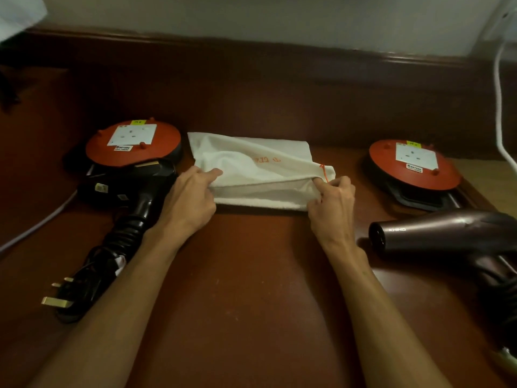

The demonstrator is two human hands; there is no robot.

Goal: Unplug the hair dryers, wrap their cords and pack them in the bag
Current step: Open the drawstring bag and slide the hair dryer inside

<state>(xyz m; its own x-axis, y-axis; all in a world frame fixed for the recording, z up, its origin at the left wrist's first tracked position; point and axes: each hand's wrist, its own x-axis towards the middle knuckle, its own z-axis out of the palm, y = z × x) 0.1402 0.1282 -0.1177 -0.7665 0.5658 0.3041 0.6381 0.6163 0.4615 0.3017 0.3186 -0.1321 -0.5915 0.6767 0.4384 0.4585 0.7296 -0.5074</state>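
Both hands pinch the white cloth bag: left hand at its left edge, right hand at its mouth. Faint orange lettering and an orange drawstring mark the rumpled fabric.

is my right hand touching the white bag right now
Touching. The head view shows the right hand pinching the white bag at its right-hand opening edge.

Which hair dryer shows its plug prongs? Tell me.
The black hair dryer on the left; its plug lies prongs-out. The brown hair dryer shows none.
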